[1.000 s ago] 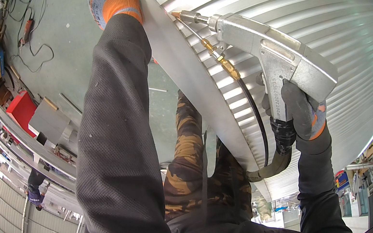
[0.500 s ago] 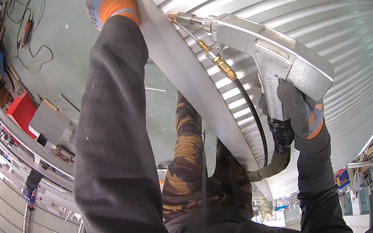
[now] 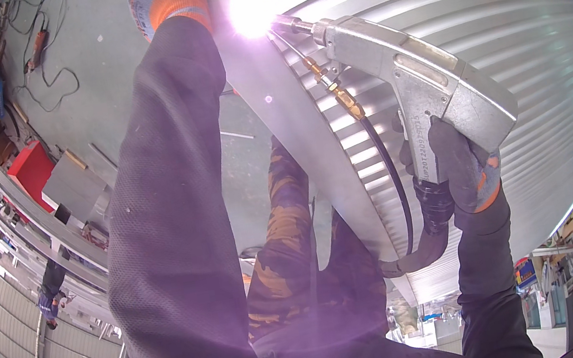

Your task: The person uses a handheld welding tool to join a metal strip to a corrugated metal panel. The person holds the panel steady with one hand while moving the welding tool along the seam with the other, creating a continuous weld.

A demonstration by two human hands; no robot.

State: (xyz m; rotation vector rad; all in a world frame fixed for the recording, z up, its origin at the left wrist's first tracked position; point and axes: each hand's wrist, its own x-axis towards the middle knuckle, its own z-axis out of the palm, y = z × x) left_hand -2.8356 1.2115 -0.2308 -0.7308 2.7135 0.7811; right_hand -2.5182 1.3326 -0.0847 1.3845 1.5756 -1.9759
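Note:
My right hand [image 3: 466, 165], in a grey and orange glove, is wrapped round the grip of a silver welding gun [image 3: 427, 70]. The gun's nozzle points up and left at the seam between a flat metal strip [image 3: 293, 125] and a ribbed metal panel [image 3: 441, 19]. A blinding white glare hides the nozzle tip and part of the seam. A thin wire guide with brass fittings [image 3: 345, 101] runs beside the nozzle. My left hand [image 3: 172, 3], gloved too, is at the strip's far end, left of the glare; its fingers are cut off by the upper edge.
A black hose [image 3: 399, 191] and a thick cable [image 3: 422, 255] curve below the gun. Cables [image 3: 57, 103] lie on the green floor at the far left. A red box [image 3: 34, 170] stands by metal stock. Another person [image 3: 50, 295] is in the left background.
A bright white light has appeared at the nozzle tip, casting a purple haze over my sleeve and legs. The gun and both hands have barely moved.

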